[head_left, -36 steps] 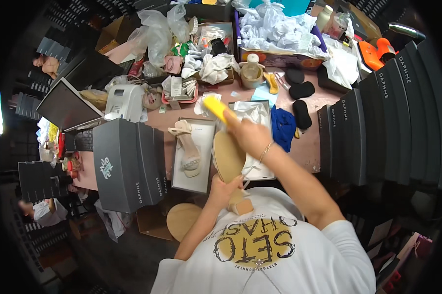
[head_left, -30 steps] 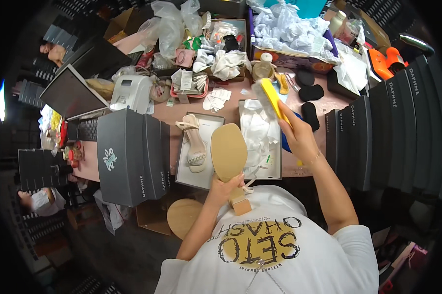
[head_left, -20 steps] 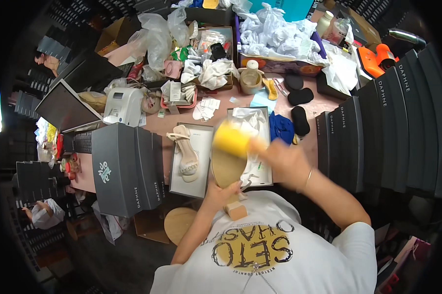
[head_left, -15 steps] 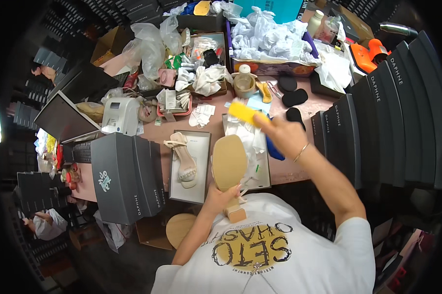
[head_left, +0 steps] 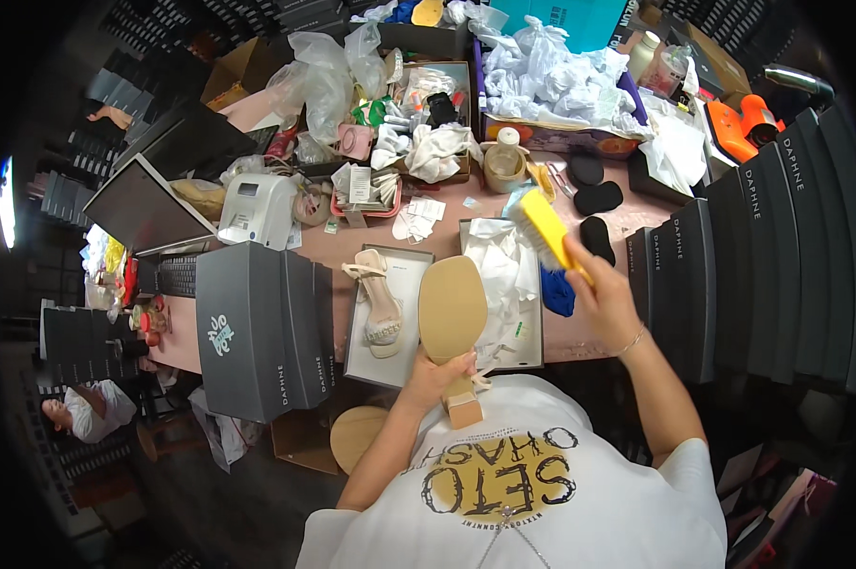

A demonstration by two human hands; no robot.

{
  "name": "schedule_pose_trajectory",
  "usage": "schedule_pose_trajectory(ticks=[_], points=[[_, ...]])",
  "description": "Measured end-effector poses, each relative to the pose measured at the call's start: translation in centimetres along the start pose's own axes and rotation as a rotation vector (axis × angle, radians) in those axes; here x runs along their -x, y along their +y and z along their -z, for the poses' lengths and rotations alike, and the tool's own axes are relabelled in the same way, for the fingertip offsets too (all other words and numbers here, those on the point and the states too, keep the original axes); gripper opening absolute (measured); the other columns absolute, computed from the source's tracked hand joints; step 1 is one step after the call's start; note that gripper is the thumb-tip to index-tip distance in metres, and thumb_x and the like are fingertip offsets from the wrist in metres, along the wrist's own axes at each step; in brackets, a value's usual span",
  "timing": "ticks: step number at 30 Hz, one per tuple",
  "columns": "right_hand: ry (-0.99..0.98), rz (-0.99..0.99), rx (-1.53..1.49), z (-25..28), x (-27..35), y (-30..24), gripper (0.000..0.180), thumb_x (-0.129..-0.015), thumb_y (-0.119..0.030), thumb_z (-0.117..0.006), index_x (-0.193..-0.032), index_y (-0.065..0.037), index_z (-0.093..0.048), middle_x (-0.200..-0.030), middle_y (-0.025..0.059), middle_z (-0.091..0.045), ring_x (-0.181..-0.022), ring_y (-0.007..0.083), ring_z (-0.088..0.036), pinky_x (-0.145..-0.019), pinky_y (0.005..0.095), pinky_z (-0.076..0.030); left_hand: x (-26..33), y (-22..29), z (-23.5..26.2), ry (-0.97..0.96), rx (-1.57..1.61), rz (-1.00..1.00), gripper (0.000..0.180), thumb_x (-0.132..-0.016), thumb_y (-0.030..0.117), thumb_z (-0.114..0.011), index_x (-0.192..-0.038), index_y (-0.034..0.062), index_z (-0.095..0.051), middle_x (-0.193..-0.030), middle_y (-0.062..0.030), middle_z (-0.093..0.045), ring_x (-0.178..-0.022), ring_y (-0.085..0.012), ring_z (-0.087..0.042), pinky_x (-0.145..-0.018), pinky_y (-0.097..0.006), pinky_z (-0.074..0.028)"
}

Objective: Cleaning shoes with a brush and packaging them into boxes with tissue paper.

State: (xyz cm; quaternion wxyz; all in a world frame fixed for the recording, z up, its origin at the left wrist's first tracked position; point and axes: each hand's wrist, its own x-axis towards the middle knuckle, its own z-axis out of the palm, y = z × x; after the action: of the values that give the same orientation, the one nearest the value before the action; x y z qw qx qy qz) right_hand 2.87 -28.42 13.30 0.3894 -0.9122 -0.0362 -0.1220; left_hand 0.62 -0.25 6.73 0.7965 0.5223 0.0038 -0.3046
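Note:
In front of my chest a high-heeled sandal (head_left: pixel 453 308) is held sole up, its tan sole facing me and its block heel toward my shirt. My left hand (head_left: pixel 435 379) is closed round its narrow waist. My right hand (head_left: pixel 602 299) grips a yellow brush (head_left: pixel 544 226) by its handle; the pale bristles face left and stand clear of the sandal. The matching sandal (head_left: pixel 382 308) lies in an open shoebox (head_left: pixel 404 261) to the left. White tissue paper (head_left: pixel 499 275) fills an open box part behind the held sandal.
Dark shoeboxes stand at left (head_left: pixel 243 332) and in a long row at right (head_left: pixel 731 256). A blue cloth (head_left: pixel 557 292) and black oval pads (head_left: pixel 599 197) lie beside the brush. Farther back are a jar (head_left: pixel 506 163), a white label printer (head_left: pixel 257 209) and a purple-edged box (head_left: pixel 580 139) of crumpled paper.
The brush has moved right and away from the sandal, and has turned so its bristles face left. The sandal stays in my left hand. The whole view has shifted slightly.

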Motion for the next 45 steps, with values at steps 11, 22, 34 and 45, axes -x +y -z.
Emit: schedule_pose_trajectory(ticks=[11,22,34,45], points=[[0.091,-0.249,0.211,-1.8,9.2,11.3,0.04,-0.092,-0.02,-0.054,-0.131,-0.016,-0.049,-0.094,0.0175,-0.062,-0.085,0.0358,-0.062,-0.072,0.0429,-0.05,-1.7,0.7,-2.0,0.055,-0.099,-0.017,0.012,-0.087,0.008,-0.059,-0.095,-0.0002,-0.059,-0.075,-0.0037,-0.059,-0.067,-0.0106,-0.056,-0.061,-0.024,-0.047],[0.143,-0.216,0.29,-2.8,-5.0,20.7,0.04,-0.08,-0.016,-0.065,-0.118,-0.008,-0.052,-0.113,0.019,-0.053,-0.105,0.0379,-0.053,-0.088,0.0469,-0.044,-4.9,1.3,-4.7,0.19,-0.101,-0.005,0.018,-0.089,0.014,-0.058,-0.1,-0.0007,-0.057,-0.088,-0.0066,-0.059,-0.076,-0.0119,-0.057,-0.069,-0.026,-0.049],[-0.075,-0.663,-0.59,-13.6,-15.0,30.5,0.026,-0.081,-0.014,-0.05,-0.103,-0.003,-0.058,-0.112,0.0123,-0.057,-0.085,0.0215,-0.06,-0.077,0.0383,-0.05,-3.7,-1.2,-8.5,0.442,-0.088,0.06,0.013,-0.088,0.013,-0.061,-0.09,0.0005,-0.062,-0.079,-0.0036,-0.062,-0.073,-0.01,-0.058,-0.066,-0.024,-0.046],[0.003,-0.512,-1.986,-6.7,-10.3,19.3,0.037,-0.09,-0.011,-0.056,-0.125,-0.005,-0.049,-0.11,0.0073,-0.06,-0.103,0.022,-0.058,-0.093,0.0406,-0.046,-6.4,-0.8,-7.8,0.215,-0.16,0.045,0.015,-0.088,0.013,-0.061,-0.095,-0.0002,-0.061,-0.082,-0.0046,-0.062,-0.074,-0.0116,-0.058,-0.068,-0.026,-0.048]])
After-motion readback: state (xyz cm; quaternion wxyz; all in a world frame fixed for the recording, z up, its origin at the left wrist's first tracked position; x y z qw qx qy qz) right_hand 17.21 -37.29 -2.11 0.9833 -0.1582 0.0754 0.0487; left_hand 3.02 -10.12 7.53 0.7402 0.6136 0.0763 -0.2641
